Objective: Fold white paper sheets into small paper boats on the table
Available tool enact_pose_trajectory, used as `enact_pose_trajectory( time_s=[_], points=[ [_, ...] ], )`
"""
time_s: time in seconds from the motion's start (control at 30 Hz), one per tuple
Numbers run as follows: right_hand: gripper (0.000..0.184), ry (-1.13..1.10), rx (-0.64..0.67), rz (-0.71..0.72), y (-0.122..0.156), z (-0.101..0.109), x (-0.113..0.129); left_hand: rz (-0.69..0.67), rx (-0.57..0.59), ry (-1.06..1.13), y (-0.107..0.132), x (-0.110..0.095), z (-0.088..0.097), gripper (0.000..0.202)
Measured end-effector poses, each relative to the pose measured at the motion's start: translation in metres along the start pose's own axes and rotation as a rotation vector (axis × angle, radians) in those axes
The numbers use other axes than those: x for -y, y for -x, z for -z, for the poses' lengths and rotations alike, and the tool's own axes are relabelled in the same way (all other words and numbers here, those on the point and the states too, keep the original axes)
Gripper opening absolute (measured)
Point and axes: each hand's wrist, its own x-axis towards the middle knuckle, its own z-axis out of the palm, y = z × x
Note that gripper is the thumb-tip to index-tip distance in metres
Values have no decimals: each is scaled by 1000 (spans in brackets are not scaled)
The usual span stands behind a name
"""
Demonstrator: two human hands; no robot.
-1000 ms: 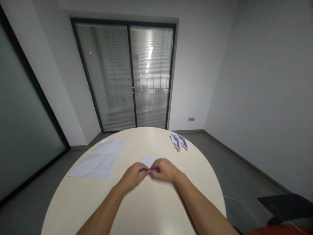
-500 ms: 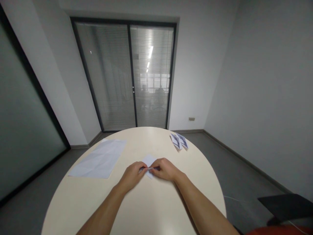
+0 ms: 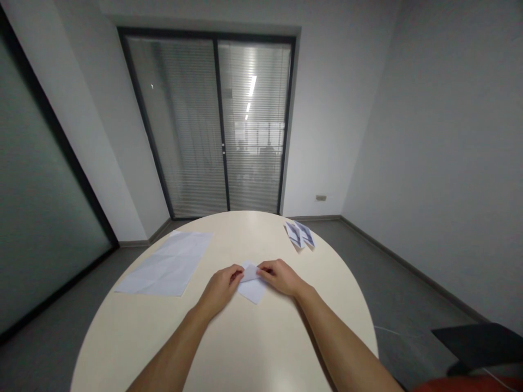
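A small folded white paper point(image 3: 252, 287) lies near the middle of the round cream table point(image 3: 245, 348). My left hand point(image 3: 220, 287) pinches its left edge with curled fingers. My right hand point(image 3: 281, 276) holds its upper right edge, fingers also curled. The lower part of the paper shows between the two hands, flat on the table.
A large creased white sheet point(image 3: 165, 264) lies flat on the table's left side. Two small folded printed papers point(image 3: 299, 236) rest near the far right edge. A dark chair point(image 3: 478, 343) stands at the lower right. Glass doors with blinds point(image 3: 216, 125) are beyond the table.
My hands have moved slightly apart and farther away. More of the small paper now shows between and below them, its lower flap spread out on the table.
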Motion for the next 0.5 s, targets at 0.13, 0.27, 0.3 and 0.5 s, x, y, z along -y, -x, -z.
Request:
enact_pose_trajectory(
  time_s=[0.13,0.27,0.3,0.5],
  points=[
    [32,-34,-5,19,-2,-1,1,31,-18,-25,-2,2,-2,21],
    [33,-60,11,32,-3,-2,3,66,-33,-54,-2,0,-2,23],
    [33,-62,15,32,-3,-2,3,73,-35,-56,-2,0,-2,23],
    [34,-87,30,42,-3,-2,4,138,-69,-75,-2,2,-6,20]
  ],
)
